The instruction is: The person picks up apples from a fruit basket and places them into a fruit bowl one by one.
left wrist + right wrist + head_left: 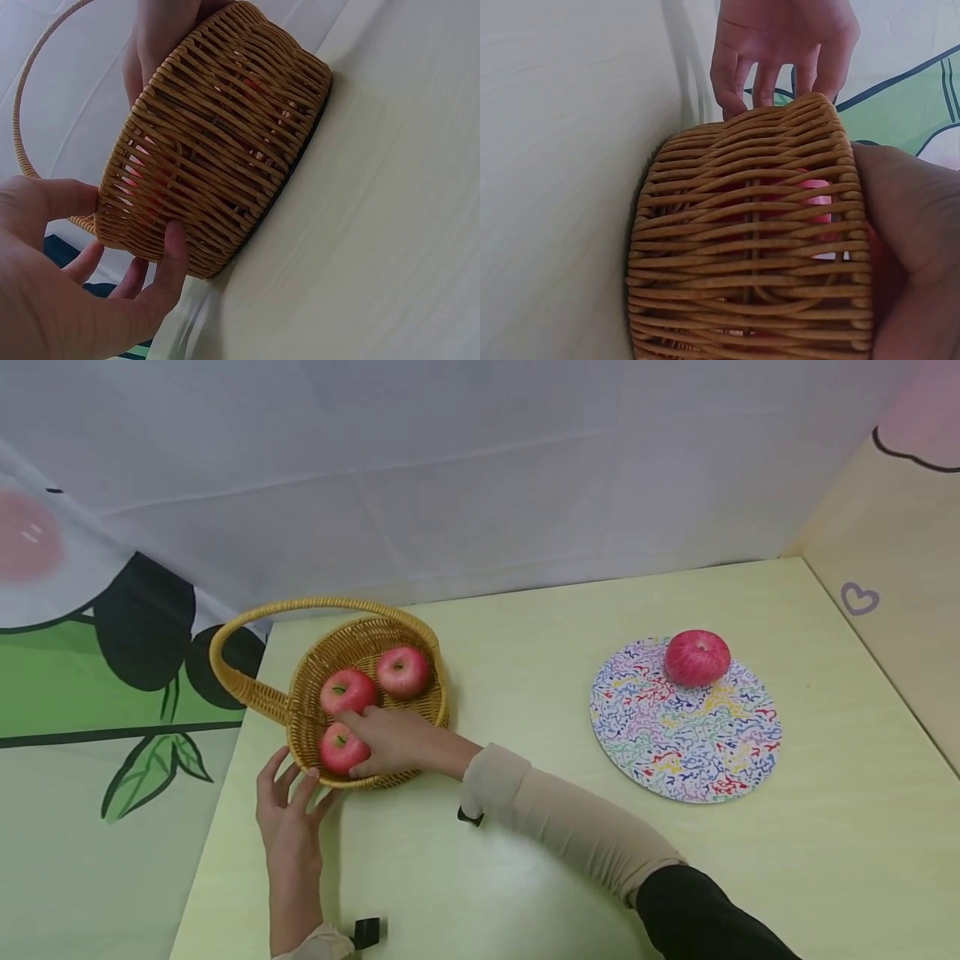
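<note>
Left hand [288, 818]: spread wide, fingertips touching wicker basket [337, 652], near side.
Right hand [401, 739]: holding nearest apple [342, 750] inside.
Patterned disc [686, 739]: right, red apple [697, 658] at far edge.

The right hand [396, 740] hides part of the near apple [341, 748] from me; my head view crops the left sleeve [318, 945].
</note>
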Demonstrator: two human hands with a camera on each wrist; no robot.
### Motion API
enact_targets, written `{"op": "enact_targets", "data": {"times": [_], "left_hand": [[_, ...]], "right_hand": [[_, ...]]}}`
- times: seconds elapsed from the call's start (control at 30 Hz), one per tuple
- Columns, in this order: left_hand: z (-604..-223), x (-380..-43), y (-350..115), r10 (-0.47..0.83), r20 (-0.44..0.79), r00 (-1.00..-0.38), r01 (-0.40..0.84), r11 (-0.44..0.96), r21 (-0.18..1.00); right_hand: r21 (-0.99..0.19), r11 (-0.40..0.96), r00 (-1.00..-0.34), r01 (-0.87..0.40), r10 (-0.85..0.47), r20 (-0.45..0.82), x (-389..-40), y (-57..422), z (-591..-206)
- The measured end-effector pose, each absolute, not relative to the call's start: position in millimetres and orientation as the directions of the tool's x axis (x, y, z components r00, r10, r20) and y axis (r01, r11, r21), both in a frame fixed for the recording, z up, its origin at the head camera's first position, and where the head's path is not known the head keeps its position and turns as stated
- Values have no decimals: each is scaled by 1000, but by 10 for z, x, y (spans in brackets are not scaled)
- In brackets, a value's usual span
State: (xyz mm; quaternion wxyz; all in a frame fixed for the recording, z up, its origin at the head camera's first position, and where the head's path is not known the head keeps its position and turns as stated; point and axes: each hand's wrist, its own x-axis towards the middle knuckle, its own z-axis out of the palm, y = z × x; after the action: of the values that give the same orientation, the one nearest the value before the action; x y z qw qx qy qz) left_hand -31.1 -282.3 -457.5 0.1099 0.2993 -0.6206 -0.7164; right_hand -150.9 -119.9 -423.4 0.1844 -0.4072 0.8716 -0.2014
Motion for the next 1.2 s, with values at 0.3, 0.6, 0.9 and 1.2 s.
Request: {"op": "enact_targets", "data": {"times": [0.3,0.6,0.9,1.2], "left_hand": [[-4557,-316,-2827,-524,-298,-798,-218,-211,953],[-4547,-307,-2826,-524,-295,-799,-218,-205,954],[-4552,-312,-2829,-525,-306,-794,-227,-212,951],[-4552,-322,-2829,-519,-312,-795,-228,-221,948]], "right_hand": [[-550,544,-588,-634,-801,-116,-1541,-1100,-4180],[-642,537,-641,-546,-762,-92,-1493,-983,-4111],[-744,498,-697,-445,-715,-62,-1423,-840,-4024],[-767,466,-717,-442,-697,-10,-1368,-684,-3925]]}}
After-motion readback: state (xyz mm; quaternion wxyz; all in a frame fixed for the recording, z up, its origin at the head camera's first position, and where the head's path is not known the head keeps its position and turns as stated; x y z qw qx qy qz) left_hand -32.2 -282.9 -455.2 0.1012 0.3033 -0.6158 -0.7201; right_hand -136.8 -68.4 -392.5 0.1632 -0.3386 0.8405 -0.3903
